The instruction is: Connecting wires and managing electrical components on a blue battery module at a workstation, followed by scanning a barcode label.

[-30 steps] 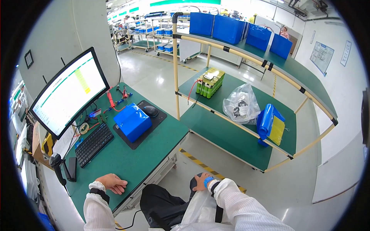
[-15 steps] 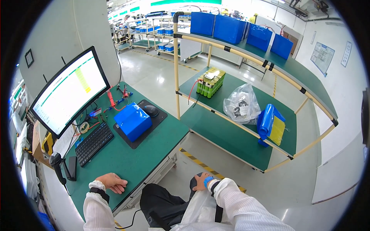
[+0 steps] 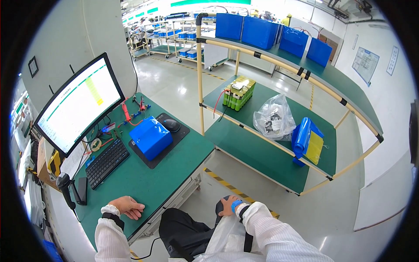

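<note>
My left hand (image 3: 127, 206) rests on the green tabletop (image 3: 161, 174) near its front edge, fingers loosely curled together with nothing in them. My right hand (image 3: 227, 205), a blue band at its wrist, lies over my dark-trousered knee; its fingers are stretched and hold nothing. Farther along the table, a shiny blue wrapped block (image 3: 151, 138) sits on a black mouse pad (image 3: 182, 132), beside a black mouse (image 3: 171, 125). To its left is a black keyboard (image 3: 107, 163). Neither hand touches these.
A monitor (image 3: 80, 102) and a barcode scanner (image 3: 65, 190) stand at the left. Red-handled leads (image 3: 126, 112) lie behind the block. On the rack at right are a green battery pack (image 3: 239, 93), a clear plastic bag (image 3: 274, 118), a blue film roll (image 3: 302, 136) and several blue blocks (image 3: 260, 32).
</note>
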